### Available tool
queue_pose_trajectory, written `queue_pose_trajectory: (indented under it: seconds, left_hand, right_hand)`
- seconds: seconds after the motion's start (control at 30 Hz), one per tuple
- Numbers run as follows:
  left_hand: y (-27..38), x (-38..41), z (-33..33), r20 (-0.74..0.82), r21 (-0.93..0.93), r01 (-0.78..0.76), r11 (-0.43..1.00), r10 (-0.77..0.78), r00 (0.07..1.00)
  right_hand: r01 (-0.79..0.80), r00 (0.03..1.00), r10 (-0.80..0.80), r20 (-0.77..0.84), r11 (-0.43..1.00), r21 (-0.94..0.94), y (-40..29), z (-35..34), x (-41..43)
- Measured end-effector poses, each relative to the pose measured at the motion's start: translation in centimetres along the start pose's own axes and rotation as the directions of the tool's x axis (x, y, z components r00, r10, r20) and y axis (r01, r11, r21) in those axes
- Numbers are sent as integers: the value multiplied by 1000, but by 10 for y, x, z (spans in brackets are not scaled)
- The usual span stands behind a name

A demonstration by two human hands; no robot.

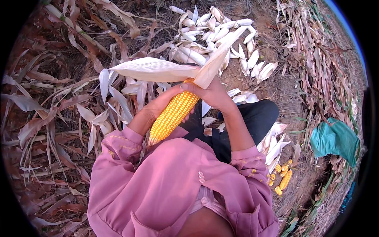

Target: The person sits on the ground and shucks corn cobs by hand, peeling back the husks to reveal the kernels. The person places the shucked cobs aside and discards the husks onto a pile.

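Note:
A large yellow corn cob [174, 115] lies tilted in front of my chest, its kernels bare and its pale tip pointing down and left. Around its side and underside wraps my left hand [170, 96]. My right hand [214, 93] grips the stalk end, its thumb across the kernels. Two pale husk leaves spread from that end: one husk leaf [154, 69] reaches left, while the other husk leaf [220, 56] rises to the upper right. Some fingers are hidden behind the cob and husk.
Beyond my hands is a heap of corn ears in husks [204, 32]. Several bare yellow cobs [285, 179] lie on the ground at right, below loose husks [272, 145]. A green plastic bag [334, 140] rests farther right. Dry corn stalks [80, 32] cover the left side.

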State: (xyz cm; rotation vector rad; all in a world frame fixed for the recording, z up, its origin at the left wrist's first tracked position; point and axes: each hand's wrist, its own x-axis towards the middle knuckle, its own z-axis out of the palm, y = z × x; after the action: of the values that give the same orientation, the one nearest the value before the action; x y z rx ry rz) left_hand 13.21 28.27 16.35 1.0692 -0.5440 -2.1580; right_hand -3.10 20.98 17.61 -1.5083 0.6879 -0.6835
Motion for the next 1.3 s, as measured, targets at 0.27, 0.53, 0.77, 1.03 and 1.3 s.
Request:
queue_pose_trajectory:
  seconds: [0.27,0.53,0.77,1.03,1.3]
  left_hand:
    - [4,3,21,74,207,-135,969,123,990]
    - [-9,25,24,113,121,-111,986,97,989]
    - [-16,34,32,145,-15,-155,988,156,977]
    - [-39,62,49,350,-553,-100,827,339,873]
    - [-28,58,54,435,-640,-51,767,416,798]
  right_hand:
    - [51,938,206,-277,711,702,8,-9,8]
    - [102,933,241,-268,538,837,2,-25,5]
    - [280,882,248,-400,405,870,4,-29,4]
    - [477,855,171,-489,106,872,4,-45,12]
    - [340,930,-8,-369,-371,864,7,-71,12]
